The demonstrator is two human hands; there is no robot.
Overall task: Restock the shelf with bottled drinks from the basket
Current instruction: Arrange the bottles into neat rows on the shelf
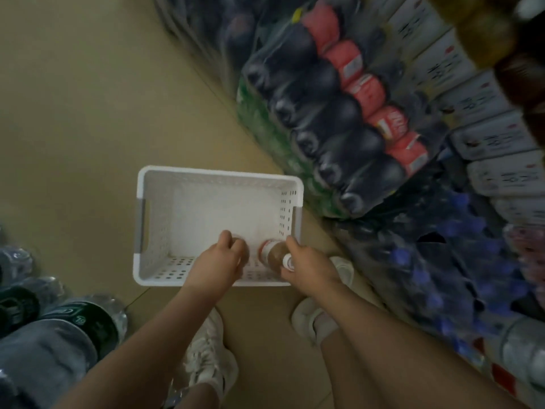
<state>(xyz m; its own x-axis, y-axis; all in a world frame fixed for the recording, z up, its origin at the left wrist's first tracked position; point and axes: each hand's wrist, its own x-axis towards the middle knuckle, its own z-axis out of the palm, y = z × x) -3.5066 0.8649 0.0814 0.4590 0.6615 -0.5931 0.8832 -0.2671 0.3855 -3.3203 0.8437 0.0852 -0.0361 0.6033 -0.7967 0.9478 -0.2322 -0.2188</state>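
Bottled drinks: two counted, both at the near end of the white basket [177, 184] on the floor. Left hand [219, 261] grips one bottle [237, 242]; right hand [306, 265] grips the other bottle [272, 252]. Shrink-wrapped cola packs [330, 119] lie beyond.

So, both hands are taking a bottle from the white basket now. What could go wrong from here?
1. The right hand grips its brown bottle near the cap, so the heavier body may swing or slip as it is lifted.
2. The left hand covers most of its bottle, so the hold cannot be judged; it may be loose.
3. The basket sits close to the shoes, and stepping toward the shelf could kick it.
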